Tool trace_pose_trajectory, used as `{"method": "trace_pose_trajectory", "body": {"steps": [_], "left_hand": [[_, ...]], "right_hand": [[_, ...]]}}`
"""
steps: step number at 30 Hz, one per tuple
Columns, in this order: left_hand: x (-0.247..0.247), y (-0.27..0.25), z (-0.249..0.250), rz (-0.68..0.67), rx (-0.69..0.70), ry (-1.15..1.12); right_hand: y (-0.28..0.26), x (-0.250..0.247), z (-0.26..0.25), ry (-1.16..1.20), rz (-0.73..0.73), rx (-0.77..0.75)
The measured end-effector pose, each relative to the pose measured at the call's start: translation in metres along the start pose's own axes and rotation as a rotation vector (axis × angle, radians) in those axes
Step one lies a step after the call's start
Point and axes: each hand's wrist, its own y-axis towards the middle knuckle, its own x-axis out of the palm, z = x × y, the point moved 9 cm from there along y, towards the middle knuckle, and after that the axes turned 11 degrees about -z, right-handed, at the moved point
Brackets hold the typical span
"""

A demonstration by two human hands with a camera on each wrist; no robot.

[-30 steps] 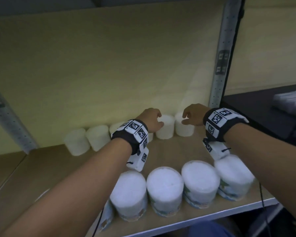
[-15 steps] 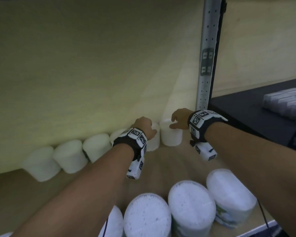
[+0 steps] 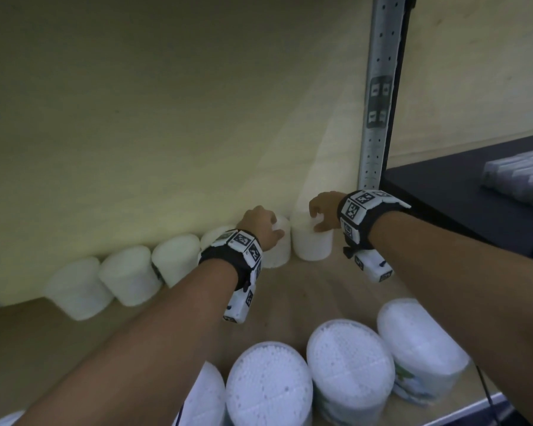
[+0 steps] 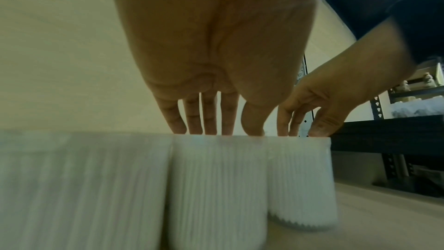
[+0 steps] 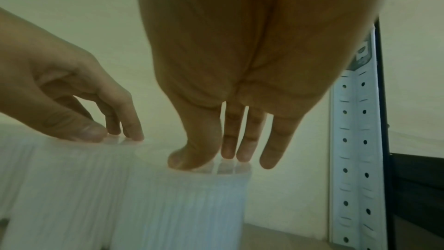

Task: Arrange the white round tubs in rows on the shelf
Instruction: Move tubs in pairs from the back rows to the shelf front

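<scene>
Several white ribbed round tubs stand in a back row (image 3: pixel 130 273) along the shelf wall. My left hand (image 3: pixel 268 229) rests its straight fingertips (image 4: pixel 206 121) on top of the second tub from the right (image 4: pixel 216 187). My right hand (image 3: pixel 316 219) sets its thumb and fingertips (image 5: pixel 228 151) on the lid of the rightmost tub (image 3: pixel 311 244) (image 5: pixel 185 206). These two tubs stand side by side, touching. Neither hand wraps around a tub. A front row of larger-looking tubs (image 3: pixel 350 361) stands near the shelf's front edge.
The wooden shelf board (image 3: pixel 305 290) lies bare between the two rows. A perforated metal upright (image 3: pixel 379 103) stands just right of the rightmost tub. Beyond it is a dark shelf (image 3: pixel 450 192) with pale packs (image 3: pixel 520 173).
Both hands have reached further back and come down onto the tops of the two rightmost back-row tubs. The head view has moved closer and turned left.
</scene>
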Motion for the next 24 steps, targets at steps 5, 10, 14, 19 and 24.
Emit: {"method": "trace_pose_trajectory", "body": {"steps": [5,10,14,19,24], "left_hand": [[0.003,0.0,0.0,0.005,0.001,0.01],[0.003,0.0,0.0,0.014,0.003,-0.005],[0.002,0.001,0.0,0.024,0.021,0.003],[0.002,0.002,-0.001,0.034,0.018,-0.006],[0.006,0.001,0.002,0.037,-0.004,0.006]], "right_hand": [[-0.002,-0.001,-0.002,0.042,-0.075,-0.004],[0.001,0.004,0.005,0.057,0.057,0.12],[0.003,0.008,0.006,0.041,0.077,0.137],[0.0,0.006,0.004,0.03,0.037,0.103],[-0.001,0.003,-0.002,0.007,-0.024,0.044]]}}
